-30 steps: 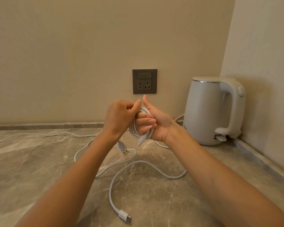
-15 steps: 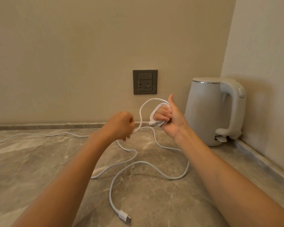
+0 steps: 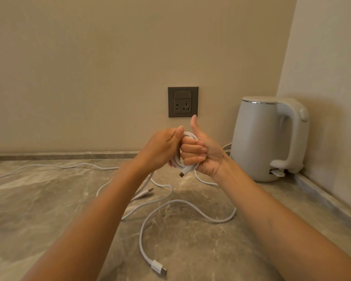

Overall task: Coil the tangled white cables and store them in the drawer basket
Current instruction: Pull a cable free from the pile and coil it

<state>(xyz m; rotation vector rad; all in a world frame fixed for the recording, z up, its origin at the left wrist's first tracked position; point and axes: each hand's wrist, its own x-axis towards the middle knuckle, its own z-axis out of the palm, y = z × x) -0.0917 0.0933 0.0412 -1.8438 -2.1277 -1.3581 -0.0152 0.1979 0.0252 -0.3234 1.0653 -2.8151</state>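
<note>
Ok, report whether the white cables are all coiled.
Not all: the right hand grips loops; more cable lies spread on the counter.

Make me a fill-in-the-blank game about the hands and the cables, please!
1. The right hand grips the white cable coil with its ____ pointing up.
2. The electric kettle stands to the ____ of that hand.
3. The wall socket has ____ plugged into it.

Missing words: thumb; right; nothing.
</note>
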